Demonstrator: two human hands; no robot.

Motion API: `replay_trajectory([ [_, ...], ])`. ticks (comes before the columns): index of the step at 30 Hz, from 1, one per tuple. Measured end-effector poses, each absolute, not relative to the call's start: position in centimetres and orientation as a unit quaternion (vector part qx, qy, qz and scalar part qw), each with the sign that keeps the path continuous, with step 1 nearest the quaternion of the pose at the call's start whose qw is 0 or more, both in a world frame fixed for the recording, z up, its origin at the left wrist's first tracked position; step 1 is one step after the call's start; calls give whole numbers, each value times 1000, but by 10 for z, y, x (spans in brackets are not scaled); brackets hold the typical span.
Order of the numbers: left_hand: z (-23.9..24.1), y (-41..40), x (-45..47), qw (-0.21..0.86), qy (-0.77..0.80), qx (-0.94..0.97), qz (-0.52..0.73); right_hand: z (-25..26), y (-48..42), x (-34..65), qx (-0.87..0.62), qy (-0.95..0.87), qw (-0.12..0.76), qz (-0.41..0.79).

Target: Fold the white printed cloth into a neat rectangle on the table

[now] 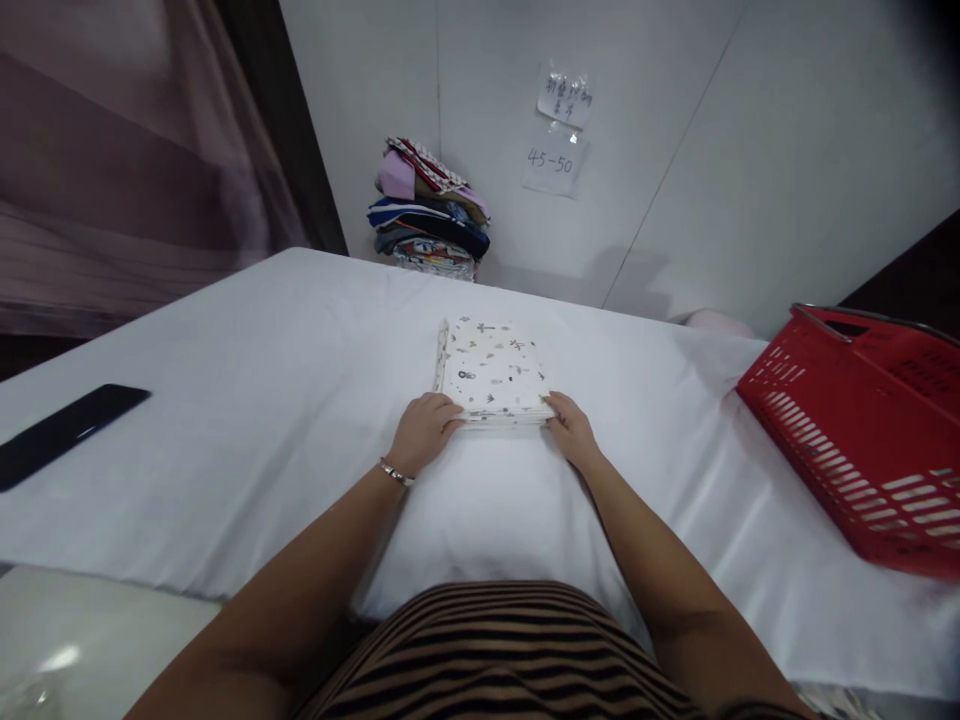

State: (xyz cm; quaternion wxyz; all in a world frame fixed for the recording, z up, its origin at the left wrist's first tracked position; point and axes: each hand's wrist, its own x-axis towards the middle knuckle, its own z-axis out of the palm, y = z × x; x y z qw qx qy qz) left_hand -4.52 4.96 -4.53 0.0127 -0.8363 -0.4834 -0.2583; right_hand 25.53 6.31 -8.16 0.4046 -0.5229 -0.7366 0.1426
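A folded white cloth (495, 365) with small dark printed figures lies flat on the white-covered table (300, 420), in front of me. Its layers show along the near edge. My left hand (427, 430) grips the near left corner, thumb and fingers closed on the layers. At the near right corner, my right hand (570, 425) pinches the same cloth between thumb and fingers. The fingertips of both hands are partly hidden by the fabric.
A red plastic basket (862, 430) stands at the right side of the table. Toward the left edge lies a flat black object (71, 430). Behind the table is a stack of folded clothes (431, 215) against the wall, which bears paper signs (555, 160).
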Motion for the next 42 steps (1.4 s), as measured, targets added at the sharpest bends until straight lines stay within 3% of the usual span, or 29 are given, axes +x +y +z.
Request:
replay_trajectory([
  [8,-46,47,-44,6,-485,-834,-263,-77,59,256,-517,-744,403,130],
  [19,-45,45,-44,-19,-485,-832,-268,-77,54,261,-564,-749,330,110],
  [25,-43,41,-50,-44,-493,-807,-324,-59,45,249,-519,-790,320,57],
  [35,-37,38,-59,-179,-566,-701,-395,-40,38,183,-456,-880,125,42],
  [42,-44,46,-65,-235,-628,-610,-422,-25,53,162,-430,-867,241,70],
])
